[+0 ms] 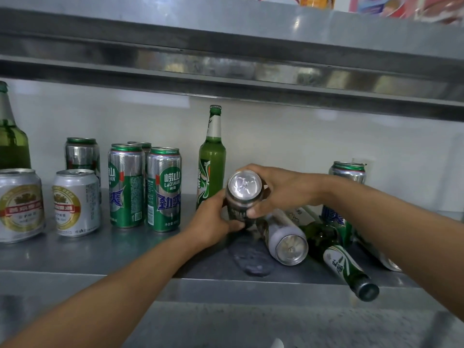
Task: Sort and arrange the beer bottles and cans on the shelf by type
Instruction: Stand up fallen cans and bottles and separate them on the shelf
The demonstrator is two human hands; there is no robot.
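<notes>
We have both hands on a dark can (243, 197) at the middle of the shelf (100, 254): the left hand (213, 218) curls round its lower side, and the right hand (281, 189) wraps the upper part from behind, thumb across the front. Its top tips towards us; whether its base touches the shelf we cannot tell. We judge the double grip serves to turn the can and read its label before choosing a group. To the left the sorting shows: two short silver cans (75, 202) side by side, a cluster of tall green cans (163, 189), then one green bottle (212, 156) upright. To the right things lie unsorted: a grey can (286, 238) on its side just beside ours, a dark bottle (337, 259) with its neck over the shelf edge, likely to roll, and a stray green can (347, 172) standing behind.
</notes>
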